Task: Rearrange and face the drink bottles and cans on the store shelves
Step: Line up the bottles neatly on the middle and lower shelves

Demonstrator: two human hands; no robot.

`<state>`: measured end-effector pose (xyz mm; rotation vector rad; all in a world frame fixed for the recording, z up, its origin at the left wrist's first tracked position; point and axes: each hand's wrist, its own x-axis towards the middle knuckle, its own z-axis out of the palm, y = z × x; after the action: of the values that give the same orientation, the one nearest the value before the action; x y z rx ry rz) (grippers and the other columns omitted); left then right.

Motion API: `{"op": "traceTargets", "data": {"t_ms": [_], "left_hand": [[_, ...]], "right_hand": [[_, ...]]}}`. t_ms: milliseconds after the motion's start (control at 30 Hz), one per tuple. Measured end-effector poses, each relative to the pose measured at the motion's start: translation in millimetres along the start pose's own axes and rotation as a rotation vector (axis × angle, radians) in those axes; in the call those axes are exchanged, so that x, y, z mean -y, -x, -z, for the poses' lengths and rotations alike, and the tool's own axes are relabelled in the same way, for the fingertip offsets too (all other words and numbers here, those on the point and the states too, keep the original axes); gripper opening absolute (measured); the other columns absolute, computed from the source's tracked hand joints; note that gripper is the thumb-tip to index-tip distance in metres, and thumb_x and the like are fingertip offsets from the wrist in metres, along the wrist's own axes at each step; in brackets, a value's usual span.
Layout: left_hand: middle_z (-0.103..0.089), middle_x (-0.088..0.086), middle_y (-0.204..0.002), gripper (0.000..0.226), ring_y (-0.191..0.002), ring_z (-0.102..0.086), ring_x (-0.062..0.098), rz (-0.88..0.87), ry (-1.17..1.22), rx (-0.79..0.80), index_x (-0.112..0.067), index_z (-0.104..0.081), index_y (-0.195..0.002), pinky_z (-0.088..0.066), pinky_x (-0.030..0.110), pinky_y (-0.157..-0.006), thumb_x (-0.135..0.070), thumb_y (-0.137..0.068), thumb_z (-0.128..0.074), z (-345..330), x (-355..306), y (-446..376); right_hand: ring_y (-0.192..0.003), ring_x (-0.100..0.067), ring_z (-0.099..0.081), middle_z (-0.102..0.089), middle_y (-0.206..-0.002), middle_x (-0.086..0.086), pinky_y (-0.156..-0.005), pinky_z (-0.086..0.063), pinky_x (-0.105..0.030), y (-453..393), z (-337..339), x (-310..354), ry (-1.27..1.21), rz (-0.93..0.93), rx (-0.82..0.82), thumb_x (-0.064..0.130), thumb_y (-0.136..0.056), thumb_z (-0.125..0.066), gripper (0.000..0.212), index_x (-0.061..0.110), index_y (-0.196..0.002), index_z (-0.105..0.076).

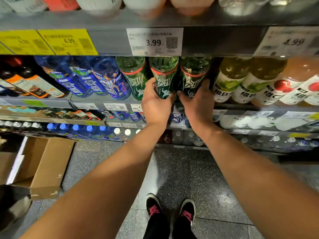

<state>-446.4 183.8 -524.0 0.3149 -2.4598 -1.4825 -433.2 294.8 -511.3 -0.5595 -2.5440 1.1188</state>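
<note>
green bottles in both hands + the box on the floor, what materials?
Green bottles: likely clear tinted plastic, glossy; highlights show and liquid shows through, printed film label. Left hand and right hand each grip one. Box: brown corrugated cardboard, matte, flaps open.

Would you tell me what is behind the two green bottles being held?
Only dark shelf space shows behind the left green bottle and right green bottle; further bottles cannot be seen.

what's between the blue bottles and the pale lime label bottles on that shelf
Three green bottles, in the head view: one free, the middle one gripped by the left hand, the third by the right hand.
</note>
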Motion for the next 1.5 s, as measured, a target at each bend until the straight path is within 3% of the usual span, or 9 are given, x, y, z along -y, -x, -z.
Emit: {"op": "traceTargets", "data": {"t_ms": [100, 233, 433, 600, 733, 900, 1067, 1300, 1500], "left_hand": [[-0.068, 0.001, -0.118, 0.063, -0.110, -0.063, 0.016, -0.024, -0.021, 0.028, -0.011, -0.057, -0.132, -0.050, 0.033, -0.099, -0.020, -0.076, -0.085, 3, -1, 1], [-0.057, 0.005, -0.115, 0.050, -0.098, -0.050, 0.004, -0.015, -0.049, -0.062, -0.010, -0.062, -0.130, -0.038, 0.006, -0.092, -0.020, -0.082, -0.076, 21, 2, 10], [-0.051, 0.010, -0.129, 0.071, -0.123, -0.050, 0.028, 0.143, -0.015, -0.244, -0.004, -0.047, -0.134, -0.037, 0.038, -0.108, -0.024, -0.077, -0.085, 45, 10, -9], [-0.054, 0.003, -0.140, 0.084, -0.133, -0.048, 0.019, 0.210, -0.023, -0.104, -0.013, -0.046, -0.142, -0.034, 0.027, -0.114, -0.036, -0.073, -0.088, 39, 14, -29], [-0.056, 0.000, -0.135, 0.070, -0.118, -0.052, 0.011, 0.283, -0.023, -0.107, -0.013, -0.051, -0.138, -0.025, 0.005, -0.084, -0.028, -0.079, -0.085, 35, 13, -35], [-0.063, -0.003, -0.128, 0.077, -0.117, -0.059, 0.017, 0.265, -0.090, -0.014, -0.017, -0.055, -0.134, -0.046, 0.034, -0.106, -0.038, -0.069, -0.091, 47, 25, -45], [-0.050, -0.019, -0.113, 0.072, -0.105, -0.046, 0.000, 0.228, -0.081, 0.079, -0.015, -0.055, -0.137, -0.034, 0.011, -0.092, -0.030, -0.075, -0.088, 54, 27, -48], [-0.058, -0.010, -0.132, 0.080, -0.119, -0.052, 0.002, 0.212, -0.015, 0.108, -0.017, -0.052, -0.142, -0.035, 0.016, -0.105, -0.029, -0.073, -0.090, 60, 18, -33], [-0.061, -0.003, -0.119, 0.059, -0.102, -0.058, 0.006, 0.166, -0.063, 0.008, -0.019, -0.058, -0.129, -0.048, 0.027, -0.095, -0.039, -0.079, -0.083, 108, 29, -15]], "right_hand": [[-0.110, -0.035, -0.062, -0.064, -0.121, -0.022, -0.088, -0.052, -0.037, 2, 3, 2, 0.035, 0.008, 0.016, 0.038, -0.082, -0.079, 0.077, -0.007, -0.134, -0.045], [-0.114, -0.036, -0.060, -0.062, -0.126, -0.023, -0.092, -0.051, -0.038, 2, 6, 1, 0.063, 0.026, 0.050, 0.041, -0.084, -0.077, 0.082, -0.008, -0.140, -0.041], [-0.114, -0.035, -0.060, -0.062, -0.125, -0.022, -0.095, -0.049, -0.035, 3, 8, 4, 0.047, 0.021, 0.058, 0.040, -0.084, -0.077, 0.082, -0.007, -0.140, -0.040], [-0.106, -0.029, -0.062, -0.065, -0.118, -0.018, -0.083, -0.040, -0.017, 5, 8, 6, 0.026, 0.010, 0.048, 0.036, -0.084, -0.079, 0.072, -0.004, -0.133, -0.044], [-0.097, -0.019, -0.057, -0.064, -0.114, -0.016, -0.079, -0.039, -0.015, 6, 7, 5, 0.031, 0.005, 0.037, 0.035, -0.083, -0.079, 0.071, -0.004, -0.132, -0.045], [-0.104, -0.033, -0.060, -0.063, -0.115, -0.018, -0.085, -0.052, -0.033, 2, 2, -3, 0.061, 0.025, 0.039, 0.042, -0.081, -0.080, 0.071, -0.001, -0.127, -0.047], [-0.101, -0.031, -0.061, -0.064, -0.112, -0.017, -0.082, -0.047, -0.028, 1, 2, -5, 0.049, 0.043, 0.037, 0.039, -0.080, -0.081, 0.067, -0.002, -0.123, -0.049], [-0.106, -0.033, -0.061, -0.063, -0.118, -0.020, -0.081, -0.042, -0.021, 5, 8, -1, 0.059, 0.011, 0.105, 0.037, -0.079, -0.082, 0.073, -0.005, -0.127, -0.046], [-0.131, -0.032, -0.051, -0.051, -0.143, -0.021, -0.107, -0.033, -0.021, 48, 15, 15, -0.018, -0.102, 0.119, 0.027, -0.088, -0.075, 0.076, -0.002, -0.147, -0.037]]}}
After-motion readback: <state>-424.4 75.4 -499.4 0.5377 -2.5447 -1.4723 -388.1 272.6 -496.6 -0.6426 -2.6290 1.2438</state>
